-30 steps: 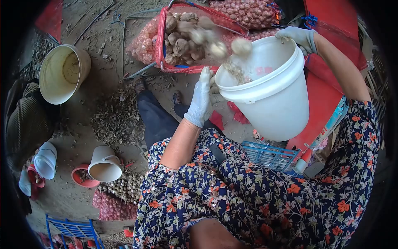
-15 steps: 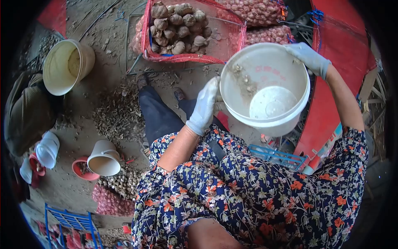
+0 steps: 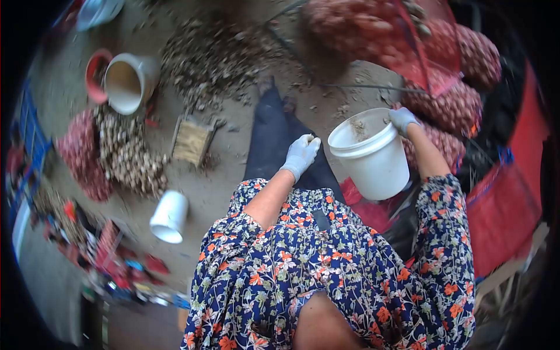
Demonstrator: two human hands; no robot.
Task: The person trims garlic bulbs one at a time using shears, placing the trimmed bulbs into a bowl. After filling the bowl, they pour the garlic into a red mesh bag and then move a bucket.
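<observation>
My right hand (image 3: 403, 121), in a pale glove, grips the rim of a white plastic bucket (image 3: 376, 169) on its far right side. The bucket hangs beside my legs, slightly tilted, and some brownish bits cling to its inner wall. My left hand (image 3: 302, 156), gloved too, is closed over my lap, to the left of the bucket and apart from it. Its fingers are curled in, and whether anything is inside them is hidden.
Red net sacks of garlic (image 3: 446, 108) lie at the upper right. On the left are a larger bucket (image 3: 150, 74), a red basin (image 3: 94, 76), loose garlic (image 3: 131, 151), a low wooden stool (image 3: 192, 142) and a small white bucket (image 3: 169, 217). Dry scraps (image 3: 219, 58) cover the ground ahead.
My view has swung left. The bucket has come down from its raised tilt to a more upright position, with my right hand still on its rim. My left hand has moved off its side and closed.
</observation>
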